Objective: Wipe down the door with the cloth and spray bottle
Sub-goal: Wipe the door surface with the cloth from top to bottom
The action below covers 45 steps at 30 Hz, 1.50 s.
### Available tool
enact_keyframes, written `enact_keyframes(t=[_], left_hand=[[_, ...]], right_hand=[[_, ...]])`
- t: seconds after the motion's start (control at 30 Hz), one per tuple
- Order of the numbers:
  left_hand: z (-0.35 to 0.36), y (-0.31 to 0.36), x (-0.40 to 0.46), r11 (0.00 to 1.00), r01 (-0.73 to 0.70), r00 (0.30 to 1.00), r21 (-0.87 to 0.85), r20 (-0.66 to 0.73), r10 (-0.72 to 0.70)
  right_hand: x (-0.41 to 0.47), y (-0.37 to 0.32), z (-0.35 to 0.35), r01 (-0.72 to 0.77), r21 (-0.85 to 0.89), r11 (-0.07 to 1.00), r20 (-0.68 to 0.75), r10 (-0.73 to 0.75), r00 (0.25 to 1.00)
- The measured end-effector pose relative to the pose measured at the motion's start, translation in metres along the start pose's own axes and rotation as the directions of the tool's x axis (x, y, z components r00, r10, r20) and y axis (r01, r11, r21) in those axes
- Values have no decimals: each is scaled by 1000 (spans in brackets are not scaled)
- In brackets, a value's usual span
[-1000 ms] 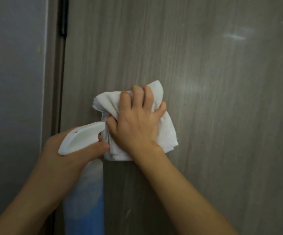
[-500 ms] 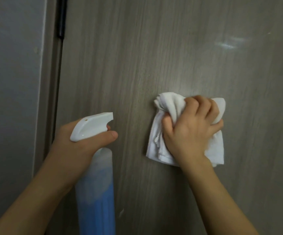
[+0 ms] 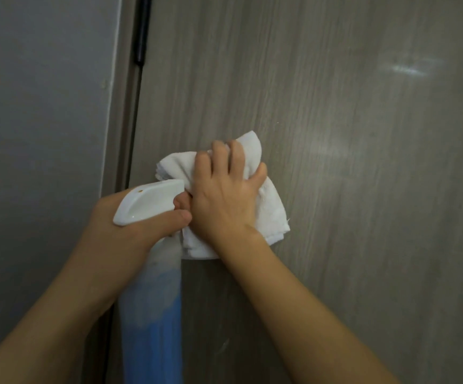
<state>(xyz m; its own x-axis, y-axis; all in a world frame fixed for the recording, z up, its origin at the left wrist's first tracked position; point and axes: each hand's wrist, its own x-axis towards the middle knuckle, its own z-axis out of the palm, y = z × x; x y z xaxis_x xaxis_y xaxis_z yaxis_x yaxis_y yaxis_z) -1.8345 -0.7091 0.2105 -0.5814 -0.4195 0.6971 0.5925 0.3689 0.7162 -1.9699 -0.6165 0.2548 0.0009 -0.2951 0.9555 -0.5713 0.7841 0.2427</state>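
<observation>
A grey-brown wood-grain door (image 3: 335,134) fills most of the view. My right hand (image 3: 224,200) grips a bunched white cloth (image 3: 270,214) and presses it flat against the door, near the door's left side. My left hand (image 3: 130,228) holds a spray bottle (image 3: 152,314) by its neck; the bottle has a white trigger head (image 3: 147,202) and blue liquid in a clear body. The nozzle points at the door and touches the cloth's left edge. The two hands meet side by side.
A grey wall (image 3: 39,134) lies to the left of the door frame (image 3: 119,120). A dark hinge (image 3: 141,29) sits in the gap at the top left. Pale streaks (image 3: 402,69) shine on the door at the upper right.
My right hand has swept the cloth left across the door, back against the spray bottle, after a swing out to the right half a second ago. My left hand stays almost in place.
</observation>
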Motion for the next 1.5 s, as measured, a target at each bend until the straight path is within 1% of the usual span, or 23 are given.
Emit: enact_keyframes(t=[0.1, 0.23, 0.33, 0.43, 0.53, 0.63, 0.67, 0.73, 0.8, 0.87, 0.9, 0.97, 1.03, 1.07, 1.1, 1.17, 1.23, 1.27, 1.37, 1.47, 1.5], left_hand=[[13, 13, -7, 1000, -12, 998, -23, -68, 11], [10, 17, -11, 1000, 16, 996, -19, -85, -18], [8, 14, -12, 999, 29, 997, 15, -74, -28], [4, 13, -11, 999, 47, 993, -7, -104, -48], [-1, 14, -12, 1000, 10, 994, -10, -105, -11], [-13, 8, -8, 1000, -6, 994, 8, -111, 7], [-19, 2, -4, 1000, -2, 996, 24, -90, 4], [-27, -8, 4, 996, 66, 997, 59, -41, -64], [-37, -23, 10, 986, 148, 988, 77, -44, -145], [-51, -49, 7, 982, 137, 991, 126, -10, -137], [-56, -64, 9, 983, 126, 992, 132, -16, -125], [-56, -66, 1, 984, 62, 998, 167, -27, -59], [-39, -34, -8, 991, 39, 999, 129, -3, -39], [-24, -18, -7, 994, 52, 997, 95, -55, -47], [-11, -13, -7, 996, 28, 995, 86, -95, -20], [3, -6, -15, 998, -13, 993, 64, -117, 21], [12, -6, -18, 1000, 3, 989, -5, -149, -4], [18, -3, -21, 999, 29, 990, -18, -135, -31], [28, -4, -26, 998, 67, 993, -8, -97, -68], [31, -7, -29, 995, 102, 991, 1, -81, -102], [32, -9, -31, 995, 94, 994, 19, -65, -93]], right_hand=[[-4, 28, -10, -82, -27, 996, -13, 82, 997], [-12, 71, -30, -252, -46, 967, -51, 249, 967], [-10, 72, -31, -279, -45, 959, -74, 276, 958], [-4, 45, -18, -232, -41, 972, -47, 230, 972], [3, 13, -1, -146, -43, 988, -46, 144, 988], [6, -16, 9, -75, -49, 996, -4, 75, 997], [5, -27, 12, -48, -46, 998, 13, 49, 999], [2, -47, 19, 32, -22, 999, 59, -31, 998], [-3, -60, 26, 136, -28, 990, 107, -132, 985], [-8, -61, 29, 170, -47, 984, 144, -162, 976], [-9, -58, 27, 164, -52, 985, 142, -156, 978], [-11, -48, 21, 136, -38, 990, 103, -131, 986], [-14, -33, 13, 103, 17, 995, 61, -104, 993], [-16, -23, 9, 87, 21, 996, 46, -88, 995], [-19, -11, 5, 68, 10, 998, 34, -68, 997], [-24, 17, -5, 12, -11, 1000, 20, -12, 1000], [-29, 45, -18, -56, -26, 998, 7, 56, 998], [-33, 59, -25, -93, -35, 995, 3, 93, 996], [-39, 94, -41, -188, -47, 981, -30, 187, 982], [-41, 121, -51, -230, -41, 972, -83, 226, 971], [-42, 128, -54, -240, -42, 970, -97, 235, 967]])
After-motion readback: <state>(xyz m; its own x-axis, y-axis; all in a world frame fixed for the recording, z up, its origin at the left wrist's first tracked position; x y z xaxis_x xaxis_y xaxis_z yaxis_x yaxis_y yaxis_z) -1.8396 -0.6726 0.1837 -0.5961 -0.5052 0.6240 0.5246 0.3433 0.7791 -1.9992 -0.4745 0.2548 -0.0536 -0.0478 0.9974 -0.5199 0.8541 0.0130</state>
